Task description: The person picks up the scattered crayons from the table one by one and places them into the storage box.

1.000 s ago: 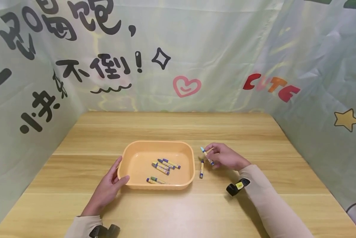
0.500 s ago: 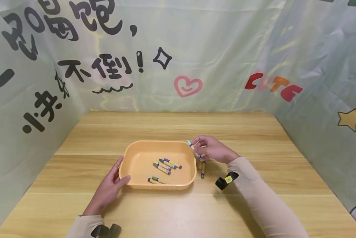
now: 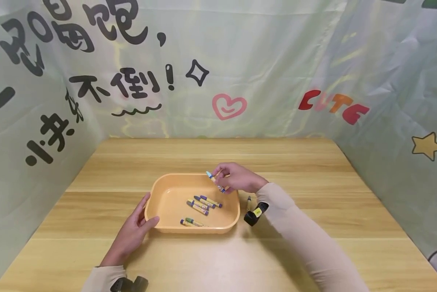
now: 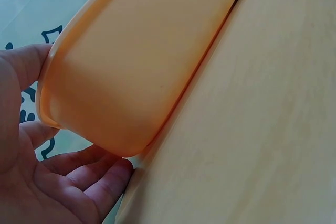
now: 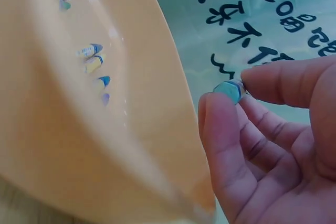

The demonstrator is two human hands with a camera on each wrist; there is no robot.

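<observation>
In the head view an orange plastic tray (image 3: 174, 188) sits on the table. My left hand (image 3: 130, 233) grips its left end, thumb over the rim, and in the left wrist view the fingers (image 4: 107, 187) lie against its outer side. A light blue crayon (image 3: 214, 180) in a yellow wrapper is pinched between the thumb and fingers of my right hand (image 3: 240, 178), above the tray's right back part. In the right wrist view the tip of this crayon (image 5: 228, 92) shows. Several crayons (image 3: 198, 207) lie inside the tray, with a green-tipped crayon (image 3: 193, 222) near the front wall.
One dark-tipped crayon (image 3: 249, 202) lies on the wooden table (image 3: 218, 154) just right of the tray, partly hidden by the right wrist camera (image 3: 255, 215). Printed cloth walls (image 3: 269, 69) stand at the back and both sides.
My right hand has carried the light blue crayon leftward, from beside the tray across its right rim to above the inside. The left hand has kept its grip on the tray.
</observation>
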